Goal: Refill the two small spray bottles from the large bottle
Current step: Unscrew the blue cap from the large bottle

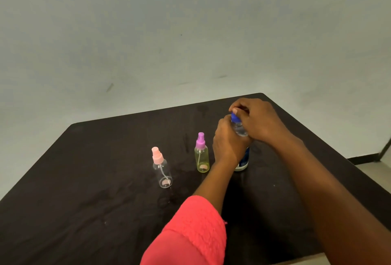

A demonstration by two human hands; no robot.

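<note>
The large clear bottle (pixel 241 130) with a blue cap (pixel 234 117) stands upright on the dark table (pixel 84 180). My left hand (pixel 229 142) grips its body, hiding most of it. My right hand (pixel 257 119) reaches over the top and pinches the blue cap. A small yellow-tinted spray bottle (pixel 202 156) with a purple sprayer stands just left of the large bottle. Further left stands a small clear spray bottle (pixel 162 169) with a pink sprayer. Both small bottles are capped and look empty.
A pale wall rises behind the table's far edge (pixel 169 108). The table's right edge (pixel 330 139) drops to a light floor with a dark skirting strip (pixel 364 159). My pink sleeve (pixel 190 235) covers the near middle of the table.
</note>
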